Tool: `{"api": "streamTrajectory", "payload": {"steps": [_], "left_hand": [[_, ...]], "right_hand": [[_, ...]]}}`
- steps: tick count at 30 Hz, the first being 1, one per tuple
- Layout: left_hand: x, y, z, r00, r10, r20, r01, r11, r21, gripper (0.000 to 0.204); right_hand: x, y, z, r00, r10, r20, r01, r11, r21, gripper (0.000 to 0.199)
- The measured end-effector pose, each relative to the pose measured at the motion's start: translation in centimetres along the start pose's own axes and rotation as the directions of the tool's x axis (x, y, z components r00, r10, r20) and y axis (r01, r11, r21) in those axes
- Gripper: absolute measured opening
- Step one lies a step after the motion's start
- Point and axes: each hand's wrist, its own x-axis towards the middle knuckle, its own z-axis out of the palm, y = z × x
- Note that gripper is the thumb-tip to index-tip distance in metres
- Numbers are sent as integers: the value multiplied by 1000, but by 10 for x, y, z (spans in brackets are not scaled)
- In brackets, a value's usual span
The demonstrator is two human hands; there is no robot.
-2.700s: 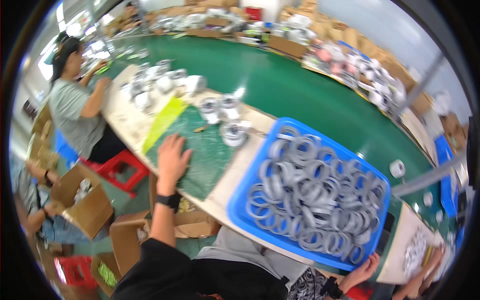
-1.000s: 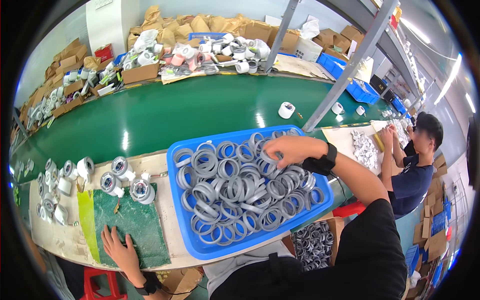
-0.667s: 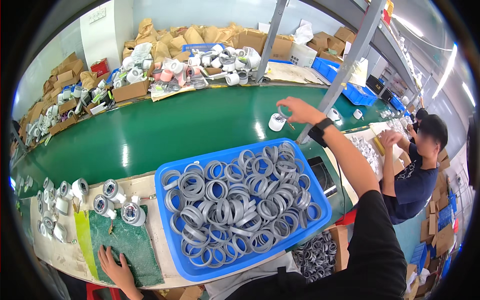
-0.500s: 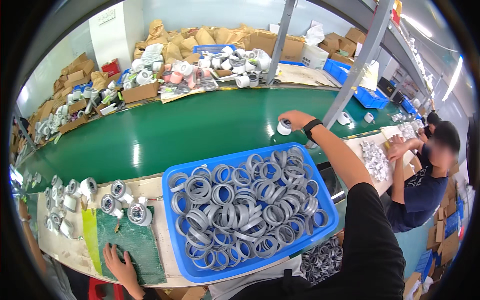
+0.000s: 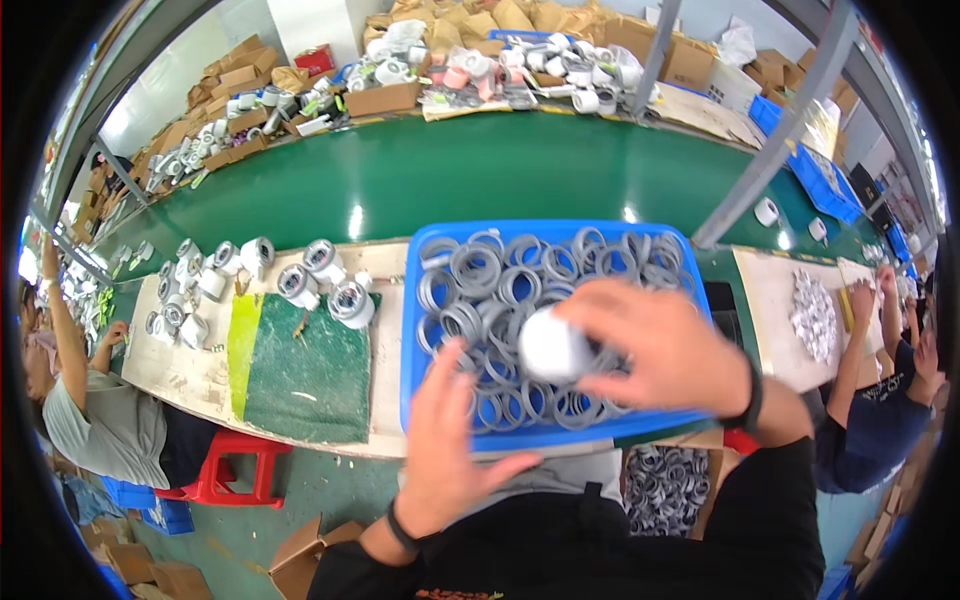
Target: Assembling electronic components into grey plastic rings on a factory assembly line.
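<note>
The right hand (image 5: 665, 350) holds a glossy white cylinder (image 5: 552, 346) over a rectangular blue plastic tray (image 5: 408, 370); blur hides whether anything is fitted. The left hand (image 5: 445, 465) spreads wide, empty. Many round grey rings (image 5: 460, 322) lie loose; several white cylindrical housings (image 5: 350, 305) stand on the pale desk (image 5: 388, 385).
</note>
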Motion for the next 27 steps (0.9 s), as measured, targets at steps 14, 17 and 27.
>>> {"api": "streamTrajectory", "payload": {"steps": [14, 17, 27], "left_hand": [[-40, 4, 28, 868, -413, 274, 392, 234, -890, 82], [-45, 9, 30, 872, -413, 262, 379, 233, -895, 81], [-45, 14, 39, 878, -403, 256, 366, 223, -904, 80]], "right_hand": [[-70, -24, 109, 869, 234, -436, 219, 608, 763, 71], [-69, -28, 113, 855, 176, -488, 285, 626, 726, 67], [-73, -31, 116, 811, 142, -568, 305, 725, 617, 74]]}}
